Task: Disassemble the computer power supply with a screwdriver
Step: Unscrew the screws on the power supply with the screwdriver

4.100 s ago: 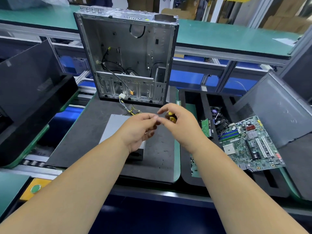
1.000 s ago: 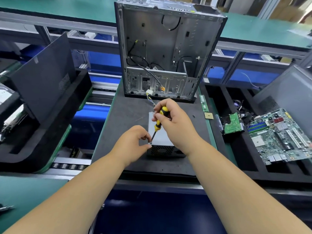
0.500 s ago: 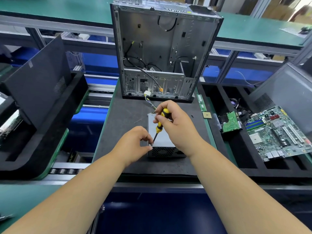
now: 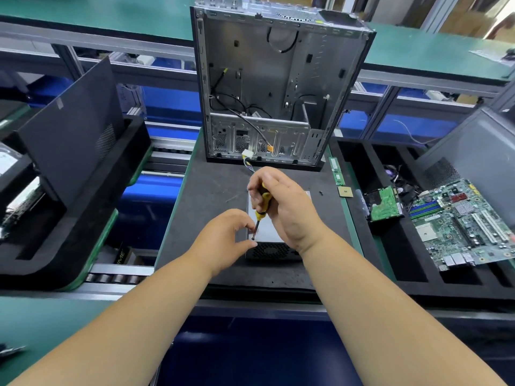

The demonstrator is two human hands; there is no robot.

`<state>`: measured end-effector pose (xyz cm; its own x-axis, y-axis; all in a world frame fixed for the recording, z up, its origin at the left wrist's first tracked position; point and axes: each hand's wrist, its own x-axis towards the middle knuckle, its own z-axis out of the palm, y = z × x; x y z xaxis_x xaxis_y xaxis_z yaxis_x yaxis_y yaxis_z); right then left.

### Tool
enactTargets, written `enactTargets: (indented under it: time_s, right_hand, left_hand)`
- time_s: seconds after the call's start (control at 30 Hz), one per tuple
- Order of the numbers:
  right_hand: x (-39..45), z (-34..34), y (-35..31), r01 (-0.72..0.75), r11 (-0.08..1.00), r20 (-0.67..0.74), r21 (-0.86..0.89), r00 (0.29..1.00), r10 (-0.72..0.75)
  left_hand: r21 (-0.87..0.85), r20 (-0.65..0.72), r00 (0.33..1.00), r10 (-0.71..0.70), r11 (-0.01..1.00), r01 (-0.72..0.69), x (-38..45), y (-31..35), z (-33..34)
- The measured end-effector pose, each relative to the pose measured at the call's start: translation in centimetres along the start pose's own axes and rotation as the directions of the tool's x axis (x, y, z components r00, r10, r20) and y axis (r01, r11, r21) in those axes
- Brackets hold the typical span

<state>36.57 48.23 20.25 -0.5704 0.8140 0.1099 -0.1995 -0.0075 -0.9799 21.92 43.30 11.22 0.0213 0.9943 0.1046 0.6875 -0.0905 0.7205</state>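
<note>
The grey metal power supply (image 4: 266, 229) lies flat on the black mat (image 4: 211, 196), its fan grille facing me. My right hand (image 4: 281, 207) grips the yellow-and-black screwdriver (image 4: 262, 208), held nearly upright with its tip at the near left top corner of the power supply. My left hand (image 4: 225, 240) pinches around the screwdriver's tip at that corner. The screw itself is hidden by my fingers. A bundle of wires with a white plug (image 4: 247, 156) runs from the power supply toward the case.
An empty open computer case (image 4: 278, 79) stands upright behind the power supply. A loose screw (image 4: 321, 193), a CPU chip (image 4: 345, 191) and a RAM stick (image 4: 336, 171) lie to the right. Black foam trays hold a green motherboard (image 4: 468, 218) on the right and a dark side panel (image 4: 69, 135) on the left.
Both hands met in the air first, then came down onto the power supply. Over the last second the screwdriver stays at the corner; only the view has shifted slightly.
</note>
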Motion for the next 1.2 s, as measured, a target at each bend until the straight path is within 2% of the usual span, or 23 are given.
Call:
enactTargets:
  time_s: [0.23, 0.47, 0.6, 0.9, 1.2]
  right_hand:
    - [0.7, -0.8, 0.0, -0.090, 0.979, 0.003, 0.183, 0.996, 0.091]
    - [0.5, -1.0, 0.4, -0.055, 0.978, -0.090, 0.203, 0.993, 0.075]
    - [0.4, -0.4, 0.8, -0.021, 0.978, -0.067, 0.207, 0.997, 0.036]
    - [0.8, -0.7, 0.6, -0.052, 0.978, -0.053, 0.201, 0.997, 0.064]
    - [0.5, -1.0, 0.0, -0.056, 0.990, -0.218, 0.130, 0.972, 0.083]
  left_hand:
    - [-0.054, -0.020, 0.996, -0.091, 0.994, 0.090, 0.2, -0.1, 0.1]
    - [0.013, -0.003, 0.997, -0.074, 0.997, 0.074, 0.4, 0.3, -0.1]
    - [0.010, -0.002, 0.998, -0.064, 0.998, 0.064, 0.4, 0.4, -0.1]
    - [0.016, -0.013, 0.999, -0.040, 0.999, 0.040, 0.3, 0.3, -0.1]
    - [0.060, 0.016, 0.999, -0.036, 0.998, 0.035, 0.2, 0.5, -0.3]
